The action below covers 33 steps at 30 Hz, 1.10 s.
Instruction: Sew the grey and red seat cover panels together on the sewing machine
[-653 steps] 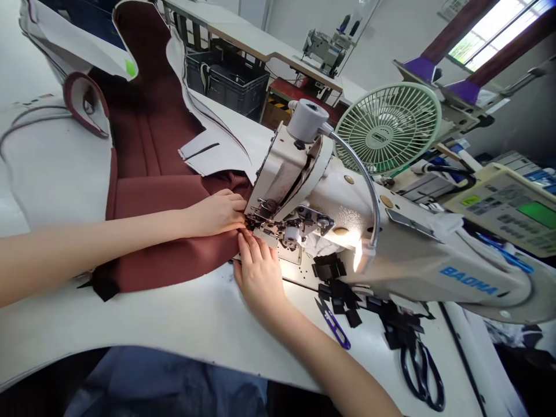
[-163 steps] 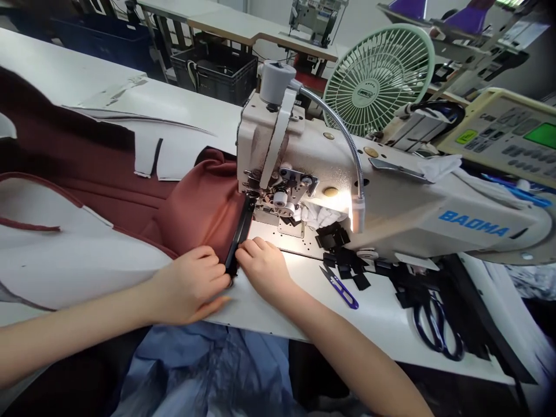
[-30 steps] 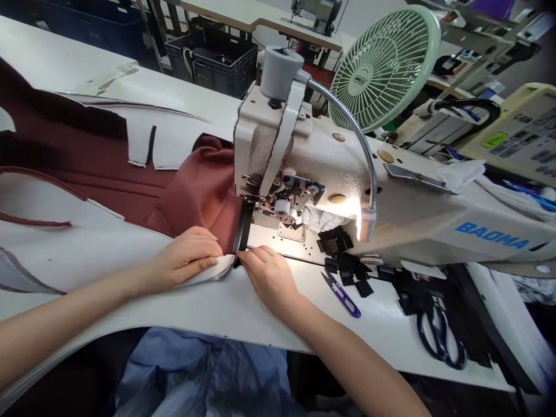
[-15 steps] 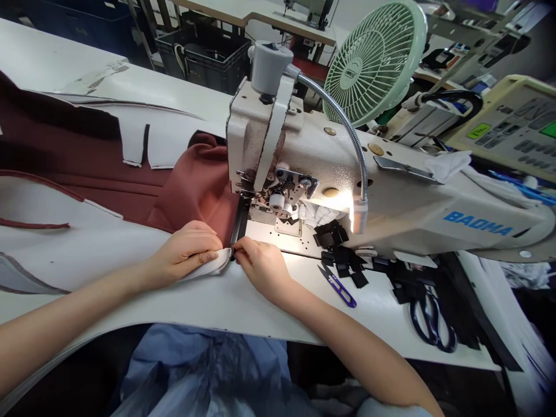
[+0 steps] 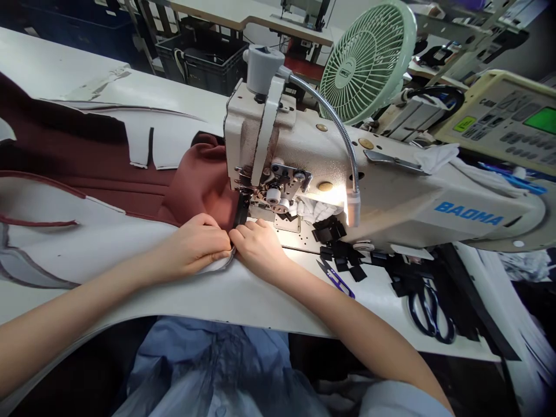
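Dark red fabric with a white backing (image 5: 197, 182) spreads from the left up to the sewing machine (image 5: 299, 139). My left hand (image 5: 197, 246) is closed on a folded, white-backed edge of it, just in front of the machine's bed. Pressed up against it, my right hand (image 5: 258, 249) has its fingers curled on the same edge; the fingertips are partly hidden. A dark strip (image 5: 241, 209) lies along the fabric's edge, running from the hands towards the needle area. The lamp lights the metal plate (image 5: 289, 231) beside my right hand.
Right of my hands lie purple thread snips (image 5: 339, 281), several black fabric pieces (image 5: 343, 252) and dark-handled scissors (image 5: 432, 313). A green fan (image 5: 367, 63) stands behind the machine, with a control panel (image 5: 508, 119) at the right. A dark crate (image 5: 204, 61) is at the back.
Both hands have come closer together, and the right fingers now cover more of the fabric's edge. The folded white corner between them is less visible. The camera view has shifted slightly.
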### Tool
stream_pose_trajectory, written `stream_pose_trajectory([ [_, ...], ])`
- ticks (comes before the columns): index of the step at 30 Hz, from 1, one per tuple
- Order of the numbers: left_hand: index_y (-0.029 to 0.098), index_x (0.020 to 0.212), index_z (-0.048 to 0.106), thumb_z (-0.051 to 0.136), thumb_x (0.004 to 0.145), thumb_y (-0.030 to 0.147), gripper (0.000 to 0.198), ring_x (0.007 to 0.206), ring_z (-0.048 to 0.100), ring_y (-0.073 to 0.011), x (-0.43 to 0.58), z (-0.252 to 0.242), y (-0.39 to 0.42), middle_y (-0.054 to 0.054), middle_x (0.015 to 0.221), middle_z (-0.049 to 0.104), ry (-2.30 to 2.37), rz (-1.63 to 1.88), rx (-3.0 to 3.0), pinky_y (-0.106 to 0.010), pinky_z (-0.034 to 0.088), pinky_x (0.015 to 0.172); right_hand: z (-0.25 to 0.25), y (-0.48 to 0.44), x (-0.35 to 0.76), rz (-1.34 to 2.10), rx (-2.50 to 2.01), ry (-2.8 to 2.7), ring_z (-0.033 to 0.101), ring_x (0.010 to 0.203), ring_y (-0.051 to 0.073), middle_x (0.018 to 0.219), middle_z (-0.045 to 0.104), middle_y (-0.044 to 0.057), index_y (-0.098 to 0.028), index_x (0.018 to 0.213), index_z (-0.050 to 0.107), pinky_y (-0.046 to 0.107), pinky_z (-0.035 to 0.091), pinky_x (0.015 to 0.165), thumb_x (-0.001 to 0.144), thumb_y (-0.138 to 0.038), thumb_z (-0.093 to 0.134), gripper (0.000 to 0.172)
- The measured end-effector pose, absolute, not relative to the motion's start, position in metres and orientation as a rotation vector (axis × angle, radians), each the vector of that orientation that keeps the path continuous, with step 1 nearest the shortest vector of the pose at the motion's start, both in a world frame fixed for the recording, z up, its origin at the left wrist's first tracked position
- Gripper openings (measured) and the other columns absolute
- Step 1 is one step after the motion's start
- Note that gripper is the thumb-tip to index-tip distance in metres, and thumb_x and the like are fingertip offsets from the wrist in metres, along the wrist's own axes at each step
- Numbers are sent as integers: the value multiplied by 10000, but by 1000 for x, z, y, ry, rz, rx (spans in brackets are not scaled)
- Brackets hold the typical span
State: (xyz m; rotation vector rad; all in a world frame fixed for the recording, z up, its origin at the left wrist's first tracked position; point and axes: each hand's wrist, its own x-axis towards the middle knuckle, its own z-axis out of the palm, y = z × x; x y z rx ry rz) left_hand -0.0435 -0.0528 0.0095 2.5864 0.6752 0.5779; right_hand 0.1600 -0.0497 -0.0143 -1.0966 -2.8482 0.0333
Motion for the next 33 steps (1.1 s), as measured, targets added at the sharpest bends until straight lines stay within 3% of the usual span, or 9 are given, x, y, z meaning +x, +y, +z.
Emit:
stream_pose_trajectory([
  [13,190,804,518,342,1056,295,325,711,508,-129,-46,-5,-56,25,718,593,642,572,2615,-312,341,904,7,-67,168,190,-1082,-3005,573,713,177,886,624,67,-157,932,599,302,399,690,931,-42,483,164],
  [19,191,795,522,350,1047,274,316,671,484,-120,-43,-3,-58,32,701,586,631,597,2625,-309,351,898,-21,-61,169,7,-905,-2887,513,663,171,799,589,43,-163,889,583,314,355,666,991,-89,431,198],
  [24,190,793,515,379,1016,207,262,676,492,-129,-42,-4,-62,27,696,572,625,620,2650,-320,364,917,-39,-73,167,-94,-903,-2735,523,726,168,884,611,71,-170,885,571,305,352,642,999,-97,384,231],
  [29,184,857,588,405,988,249,234,875,575,-177,-46,-7,-66,-44,890,654,710,684,2687,-388,362,1064,-35,-96,168,-209,-976,-2715,524,599,129,801,616,19,-182,931,575,296,283,482,1005,-90,357,248],
  [33,209,1122,650,454,965,265,257,1231,556,-260,-44,-10,-70,-72,1227,688,872,676,2817,-507,208,1190,-35,-109,172,-235,-984,-2769,519,545,114,841,663,28,-179,954,590,299,290,445,980,-85,393,220],
])
